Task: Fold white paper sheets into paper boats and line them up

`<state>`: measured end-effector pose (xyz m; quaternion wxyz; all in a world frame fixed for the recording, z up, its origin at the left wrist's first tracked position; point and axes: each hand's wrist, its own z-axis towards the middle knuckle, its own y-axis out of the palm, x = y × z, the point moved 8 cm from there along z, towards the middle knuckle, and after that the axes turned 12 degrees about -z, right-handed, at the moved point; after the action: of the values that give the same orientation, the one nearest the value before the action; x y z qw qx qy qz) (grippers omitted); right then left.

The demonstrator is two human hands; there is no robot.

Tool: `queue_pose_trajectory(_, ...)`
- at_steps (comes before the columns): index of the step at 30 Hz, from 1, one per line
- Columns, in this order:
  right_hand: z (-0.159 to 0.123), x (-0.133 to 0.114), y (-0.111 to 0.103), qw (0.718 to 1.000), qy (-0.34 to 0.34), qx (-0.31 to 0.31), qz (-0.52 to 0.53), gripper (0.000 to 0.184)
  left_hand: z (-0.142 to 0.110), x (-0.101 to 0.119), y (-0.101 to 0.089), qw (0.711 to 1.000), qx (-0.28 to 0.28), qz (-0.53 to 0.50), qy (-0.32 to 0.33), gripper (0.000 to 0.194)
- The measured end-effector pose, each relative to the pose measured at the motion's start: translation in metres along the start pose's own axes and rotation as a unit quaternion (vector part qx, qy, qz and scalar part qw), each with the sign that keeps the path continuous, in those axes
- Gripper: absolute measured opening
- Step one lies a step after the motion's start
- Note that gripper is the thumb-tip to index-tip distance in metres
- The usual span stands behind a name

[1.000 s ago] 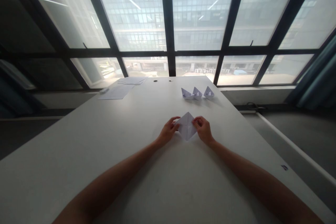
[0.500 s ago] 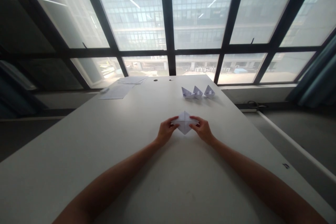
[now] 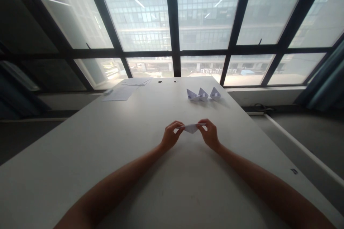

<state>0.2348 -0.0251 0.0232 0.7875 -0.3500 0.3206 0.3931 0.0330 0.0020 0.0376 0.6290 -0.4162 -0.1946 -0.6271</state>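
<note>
A folded piece of white paper (image 3: 191,128) is held between my two hands, a little above the table's middle. It shows as a flat, wide triangle with its point downward. My left hand (image 3: 172,134) pinches its left corner between thumb and fingers. At the right corner, my right hand (image 3: 209,134) grips it the same way. Beyond the hands stand three folded paper boats: a left one (image 3: 192,95), a middle one (image 3: 203,94) close against it, and a right one (image 3: 215,94) slightly apart.
The white table (image 3: 129,125) runs up to the window wall. Flat paper sheets (image 3: 119,93) lie at its far left. A small round hole (image 3: 160,82) is near the far edge, and a dark mark (image 3: 294,171) sits by the right edge.
The paper was a diamond with crossing creases facing me; now it is folded into a flat triangle. Both hands still hold its side corners, with fingers closed into tighter pinches.
</note>
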Motion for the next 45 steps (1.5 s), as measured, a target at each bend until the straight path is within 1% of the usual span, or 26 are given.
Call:
queue_pose_trajectory(2,-0.001,0.007,0.001,0.999,0.030,0.001,0.030,0.022,-0.004,-0.004,0.011,0.997,-0.045,-0.007,-0.056,0.016)
queue_pose_trajectory(4,-0.002,0.011,0.005,0.997,0.046,-0.017,0.058,0.027,-0.009,-0.009,0.020,0.988,-0.086,-0.037,-0.120,0.018)
queue_pose_trajectory(6,-0.002,0.013,0.008,0.996,0.046,-0.039,0.072,0.030,-0.013,-0.013,0.029,0.971,-0.136,-0.081,-0.178,0.022)
queue_pose_trajectory(8,-0.002,0.011,0.011,0.995,0.036,-0.060,0.073,0.032,-0.017,-0.016,0.035,0.949,-0.193,-0.103,-0.227,0.027)
queue_pose_trajectory(10,-0.003,0.009,0.015,0.994,0.029,-0.081,0.070,0.035,-0.019,-0.018,0.038,0.927,-0.237,-0.113,-0.267,0.036)
queue_pose_trajectory(12,-0.005,0.006,0.019,0.991,0.030,-0.106,0.075,0.040,-0.021,-0.016,0.039,0.909,-0.261,-0.138,-0.294,0.042)
queue_pose_trajectory(13,-0.006,0.004,0.022,0.989,0.034,-0.118,0.082,0.043,-0.021,-0.013,0.040,0.904,-0.266,-0.155,-0.297,0.044)
queue_pose_trajectory(15,-0.007,0.004,0.024,0.986,0.046,-0.127,0.101,0.049,-0.020,-0.007,0.043,0.905,-0.260,-0.182,-0.282,0.046)
queue_pose_trajectory(16,-0.007,0.005,0.025,0.985,0.054,-0.125,0.110,0.049,-0.019,-0.005,0.043,0.912,-0.244,-0.188,-0.270,0.047)
queue_pose_trajectory(18,-0.007,0.008,0.027,0.983,0.064,-0.130,0.111,0.038,-0.016,-0.005,0.040,0.930,-0.185,-0.196,-0.252,0.047)
queue_pose_trajectory(20,-0.008,0.010,0.033,0.982,0.056,-0.162,0.085,0.028,-0.015,-0.011,0.036,0.939,-0.120,-0.209,-0.247,0.048)
queue_pose_trajectory(22,-0.011,0.014,0.040,0.978,0.049,-0.195,0.056,0.032,-0.016,-0.018,0.033,0.940,-0.083,-0.219,-0.247,0.048)
queue_pose_trajectory(24,-0.013,0.019,0.043,0.976,0.058,-0.206,0.047,0.036,-0.016,-0.020,0.033,0.947,-0.079,-0.200,-0.237,0.048)
queue_pose_trajectory(26,-0.013,0.024,0.045,0.974,0.074,-0.206,0.052,0.038,-0.014,-0.016,0.032,0.962,-0.093,-0.149,-0.208,0.048)
queue_pose_trajectory(28,-0.011,0.028,0.045,0.974,0.080,-0.203,0.053,0.038,-0.011,-0.011,0.033,0.969,-0.111,-0.110,-0.189,0.050)
queue_pose_trajectory(29,-0.009,0.029,0.044,0.975,0.080,-0.200,0.053,0.039,-0.009,-0.010,0.033,0.968,-0.116,-0.105,-0.194,0.053)
queue_pose_trajectory(33,0.000,0.032,0.044,0.977,0.069,-0.196,0.050,0.039,0.001,-0.018,0.033,0.952,-0.117,-0.113,-0.260,0.060)
queue_pose_trajectory(36,0.005,0.035,0.041,0.979,0.080,-0.177,0.053,0.041,0.012,-0.026,0.038,0.951,-0.116,-0.106,-0.266,0.061)
queue_pose_trajectory(39,0.007,0.042,0.036,0.980,0.117,-0.138,0.078,0.041,0.016,-0.036,0.046,0.951,-0.089,-0.137,-0.264,0.064)
queue_pose_trajectory(42,0.007,0.047,0.034,0.976,0.146,-0.125,0.105,0.040,0.011,-0.048,0.056,0.939,-0.061,-0.195,-0.277,0.066)
queue_pose_trajectory(45,0.007,0.048,0.033,0.979,0.136,-0.118,0.093,0.039,0.006,-0.052,0.063,0.929,-0.061,-0.238,-0.278,0.066)
